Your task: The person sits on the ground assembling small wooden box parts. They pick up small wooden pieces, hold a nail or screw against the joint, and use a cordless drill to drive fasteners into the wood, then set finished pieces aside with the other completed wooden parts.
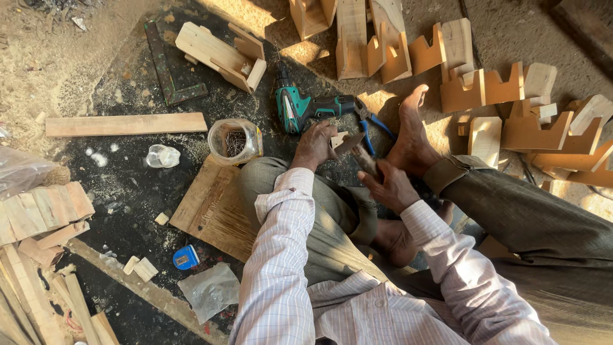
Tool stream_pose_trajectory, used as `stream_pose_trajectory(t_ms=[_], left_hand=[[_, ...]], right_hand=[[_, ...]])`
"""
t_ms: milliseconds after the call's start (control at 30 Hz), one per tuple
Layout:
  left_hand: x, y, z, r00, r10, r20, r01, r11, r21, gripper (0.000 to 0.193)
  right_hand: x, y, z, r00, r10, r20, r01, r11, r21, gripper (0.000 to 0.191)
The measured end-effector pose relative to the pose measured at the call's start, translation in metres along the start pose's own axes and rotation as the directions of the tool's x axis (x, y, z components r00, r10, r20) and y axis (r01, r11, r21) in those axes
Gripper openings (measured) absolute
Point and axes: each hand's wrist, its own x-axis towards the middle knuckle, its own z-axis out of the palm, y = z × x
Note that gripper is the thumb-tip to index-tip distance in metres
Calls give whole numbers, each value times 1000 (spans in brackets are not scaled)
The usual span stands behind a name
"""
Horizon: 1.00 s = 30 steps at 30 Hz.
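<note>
The left hand [314, 145] is pinching a small wood block [338, 138] against the ground, fingers closed on its near edge. The right hand [391, 186] is wrapped tight round a dark tool [359, 153], a chisel or knife by the look of it, whose tip is meeting the block; the fingers are clamped on the handle. The block is sitting just in front of the person's crossed legs, beside the bare foot [412, 137] and just below the green drill [306, 108].

To do this cut well, I judge the left fingers should be staying behind the edge, never ahead of it, and pressing the block flat so that it is not skidding on the sawdust. The right hand ought to be taking thin shavings, working away from the foot, which is lying very near.

Pliers [373, 124] with blue handles are lying between drill and foot. A jar of nails [234, 142] is standing near the left knee, a flat board [214, 207] lying under it. Notched wood pieces [504, 102] are piling up well apart on the right.

The tool's blade is partly hidden by the hand and blurred, so its kind is uncertain. The block's far face is in shadow. The right leg is cut off by the frame.
</note>
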Motion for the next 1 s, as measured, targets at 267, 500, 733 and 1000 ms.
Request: stream_pose_trajectory(t_ms=[267, 500, 733, 1000], left_hand=[[-1, 2, -3, 992, 94, -88, -103, 990, -94, 37], [0, 3, -4, 999, 6, 48, -7, 1000, 22, 43], [7, -4, 7, 998, 34, -48, -35, 999, -3, 37], [6, -5, 4, 999, 42, -13, -42, 999, -5, 37]], right_hand=[[-3, -9, -3, 998, -33, 47, 34, 999, -20, 61], [-6, -16, -8, 984, -178, 16, 178, 967, -182, 67], [7, -17, -6, 976, -12, 215, 97, 917, -386, 66], [-3, -7, 1, 978, -197, 70, 209, 941, -265, 66]])
